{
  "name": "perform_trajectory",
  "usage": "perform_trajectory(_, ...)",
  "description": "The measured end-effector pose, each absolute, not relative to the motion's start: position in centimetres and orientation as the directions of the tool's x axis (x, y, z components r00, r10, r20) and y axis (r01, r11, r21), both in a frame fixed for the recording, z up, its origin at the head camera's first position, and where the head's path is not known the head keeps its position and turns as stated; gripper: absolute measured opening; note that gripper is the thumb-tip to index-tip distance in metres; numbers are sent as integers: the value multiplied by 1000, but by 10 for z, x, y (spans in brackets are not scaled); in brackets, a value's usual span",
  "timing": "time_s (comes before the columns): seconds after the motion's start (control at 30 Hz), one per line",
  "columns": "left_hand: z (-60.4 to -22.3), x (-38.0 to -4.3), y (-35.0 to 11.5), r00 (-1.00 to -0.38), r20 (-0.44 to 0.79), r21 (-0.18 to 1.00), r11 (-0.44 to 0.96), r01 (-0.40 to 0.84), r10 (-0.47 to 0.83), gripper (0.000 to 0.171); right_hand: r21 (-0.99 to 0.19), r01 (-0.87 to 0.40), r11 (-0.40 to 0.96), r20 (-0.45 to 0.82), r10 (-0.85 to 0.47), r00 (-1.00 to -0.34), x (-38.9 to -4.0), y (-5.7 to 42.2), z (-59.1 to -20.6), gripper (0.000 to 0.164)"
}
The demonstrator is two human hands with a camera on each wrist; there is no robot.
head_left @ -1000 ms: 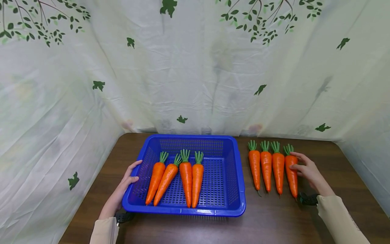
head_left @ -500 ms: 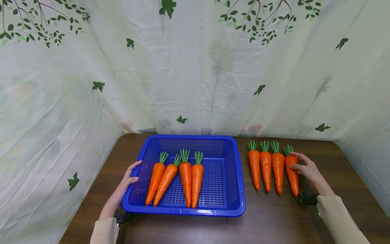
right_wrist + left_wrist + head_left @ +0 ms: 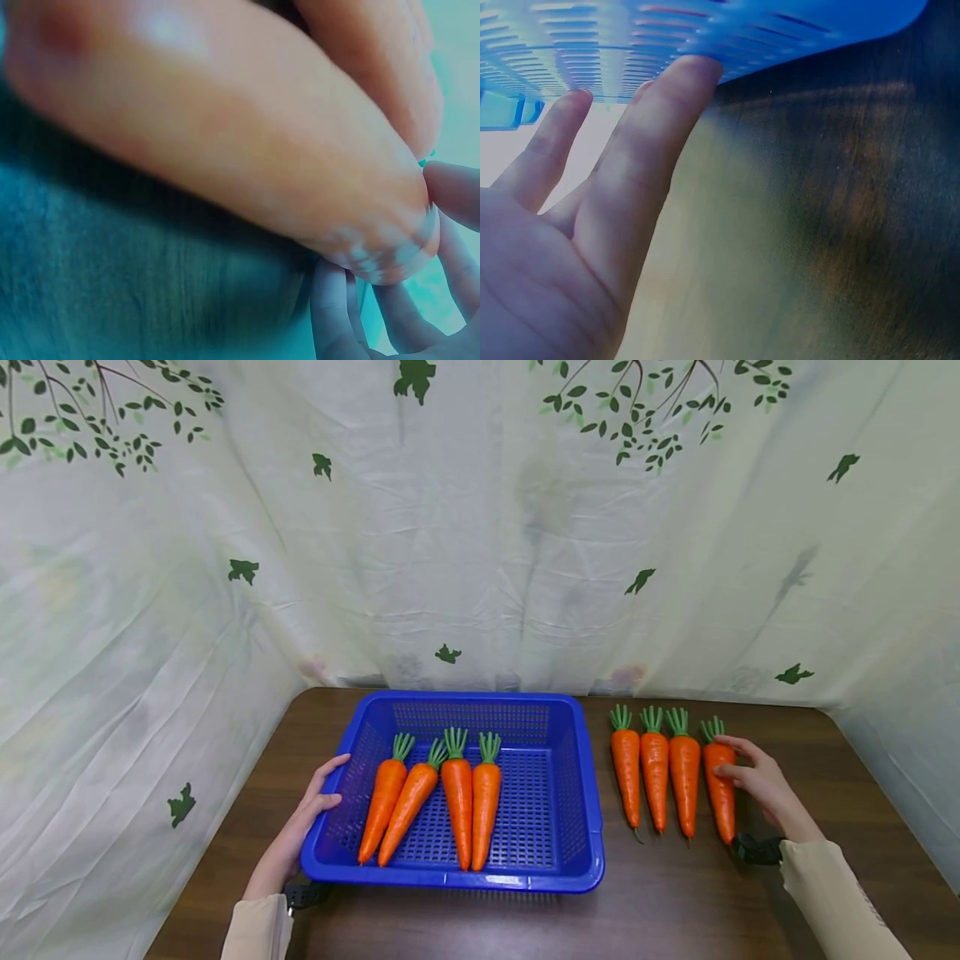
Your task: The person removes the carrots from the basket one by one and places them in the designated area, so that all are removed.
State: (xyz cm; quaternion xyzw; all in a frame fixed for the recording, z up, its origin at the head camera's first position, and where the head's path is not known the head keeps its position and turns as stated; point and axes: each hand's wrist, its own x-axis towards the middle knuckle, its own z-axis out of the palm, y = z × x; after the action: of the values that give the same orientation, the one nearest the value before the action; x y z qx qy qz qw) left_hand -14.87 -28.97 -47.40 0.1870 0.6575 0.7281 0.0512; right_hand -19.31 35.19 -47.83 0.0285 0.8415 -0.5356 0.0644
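In the head view my left hand (image 3: 309, 802) rests against the left side of a blue plastic basket (image 3: 551, 883). The left wrist view shows its fairly straight fingers (image 3: 626, 176) touching the outside of the slotted wall (image 3: 600, 52). Inside the basket several orange carrots with green tops lie side by side, among them a carrot (image 3: 487, 810) at the right of the group. My right hand (image 3: 761, 781) pinches the rightmost carrot (image 3: 720, 802) of a row on the table, thumb and fingers near its top. The right wrist view shows this carrot (image 3: 225, 127) close up, held at its thick end.
Several more carrots stand in the row beside the held one, with a carrot (image 3: 626, 777) nearest the basket. The brown wooden table (image 3: 660, 910) carries everything. A pale cloth (image 3: 480, 527) with leaf prints hangs behind and at the sides.
The rightmost carrot has shifted very slightly to the right in my right hand, so its gap from the neighbouring carrot is a little wider. My left hand and the basket stay in place.
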Motion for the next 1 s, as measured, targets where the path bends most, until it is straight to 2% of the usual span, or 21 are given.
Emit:
perform_trajectory(0.63,-476,-152,-289,-909,247,966,-154,206,334,59,-885,139,444,-168,-25,-986,-200,349,-477,56)
perform_trajectory(1.0,-475,-150,-290,-923,220,974,-132,187,317,58,-887,142,440,-161,-4,-987,-198,348,-477,56)
